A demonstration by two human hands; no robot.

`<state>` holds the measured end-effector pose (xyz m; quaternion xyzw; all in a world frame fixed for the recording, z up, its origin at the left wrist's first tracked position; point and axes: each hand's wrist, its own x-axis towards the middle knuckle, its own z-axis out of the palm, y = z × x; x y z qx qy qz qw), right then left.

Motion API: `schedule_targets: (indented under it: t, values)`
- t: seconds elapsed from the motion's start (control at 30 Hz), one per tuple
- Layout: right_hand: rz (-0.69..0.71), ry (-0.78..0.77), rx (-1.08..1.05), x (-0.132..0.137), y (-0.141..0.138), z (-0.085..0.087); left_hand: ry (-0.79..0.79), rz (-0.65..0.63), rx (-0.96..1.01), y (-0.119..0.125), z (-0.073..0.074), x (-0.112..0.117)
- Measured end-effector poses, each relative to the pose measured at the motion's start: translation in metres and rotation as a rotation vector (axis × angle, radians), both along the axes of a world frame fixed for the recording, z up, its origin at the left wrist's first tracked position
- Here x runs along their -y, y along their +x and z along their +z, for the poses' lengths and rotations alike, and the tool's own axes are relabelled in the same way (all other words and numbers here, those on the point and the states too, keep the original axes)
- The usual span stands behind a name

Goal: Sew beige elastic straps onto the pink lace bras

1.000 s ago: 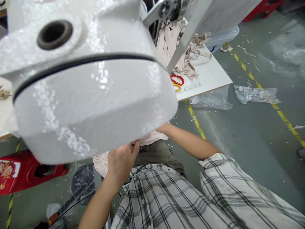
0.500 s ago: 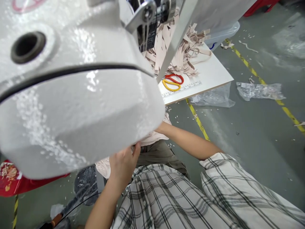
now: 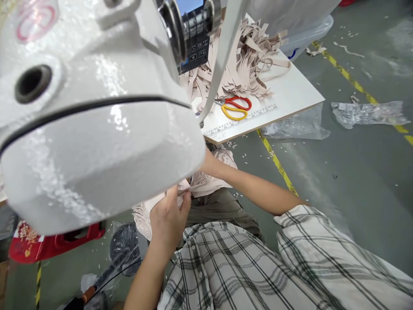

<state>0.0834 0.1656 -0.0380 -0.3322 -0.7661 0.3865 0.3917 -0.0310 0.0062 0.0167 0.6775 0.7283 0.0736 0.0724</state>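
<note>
A white sewing machine head (image 3: 106, 168) fills the upper left and covers much of the work beneath it. Just below its lower edge, my left hand (image 3: 169, 215) has thumb and fingers closed on pale pink lace fabric (image 3: 211, 183). The cloth spreads over my lap, and another lace part hangs to the left of that hand. My right hand (image 3: 208, 162) reaches in over the fabric from the right; its fingers are hidden behind the machine head.
A white table (image 3: 300, 92) bears a heap of beige strips (image 3: 241, 64), red-and-yellow scissors (image 3: 237, 107) and a ruler (image 3: 258, 114). Beside the machine is a control panel (image 3: 195, 54). Plastic bags (image 3: 368, 113) lie on the floor. A red stool (image 3: 64, 241) stands lower left.
The view has shifted, so the machine head sits further left and more lace shows between my hands. My left hand keeps its grip on the fabric.
</note>
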Motion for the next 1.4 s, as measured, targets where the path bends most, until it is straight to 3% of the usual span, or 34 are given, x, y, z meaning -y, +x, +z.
schedule_targets:
  t: [0.2, 0.43, 0.53, 0.7, 0.87, 0.97, 1.13, 1.2, 1.27, 1.33, 1.4]
  values:
    - [-0.047, -0.121, -0.096, 0.001, 0.004, 0.001, -0.006, -0.020, 0.042, 0.002, -0.002, -0.001]
    - [-0.048, -0.082, -0.113, 0.000, -0.002, 0.002, -0.036, -0.008, 0.067, -0.008, -0.002, 0.003]
    - [-0.077, -0.150, -0.180, 0.005, 0.001, 0.000, 0.033, 0.003, 0.104, -0.012, -0.009, 0.006]
    - [-0.057, -0.362, -0.319, 0.035, 0.029, -0.005, 0.238, -0.008, 0.115, -0.010, -0.026, 0.013]
    - [0.028, -0.408, -0.082, 0.083, 0.057, 0.003, 0.272, -0.186, 0.135, 0.022, -0.040, 0.038]
    - [0.016, -0.492, -0.065, 0.102, 0.069, 0.011, 0.181, -0.274, 0.223, 0.040, -0.044, 0.057]
    - [0.130, -0.648, -0.200, 0.110, 0.088, 0.017, -0.248, -0.243, 0.611, 0.023, -0.026, 0.060]
    - [0.204, -0.710, -0.221, 0.109, 0.092, 0.018, -0.170, -0.189, 0.620, 0.012, -0.013, 0.053]
    - [0.293, -0.760, -0.230, 0.109, 0.093, 0.019, 0.075, -0.225, 0.538, 0.008, 0.001, 0.044]
    - [0.419, -0.784, -0.201, 0.107, 0.092, 0.022, 0.215, -0.395, 0.435, 0.010, 0.010, 0.036]
    - [0.560, -0.723, -0.073, 0.106, 0.088, 0.025, 0.153, -0.534, 0.334, 0.014, 0.012, 0.029]
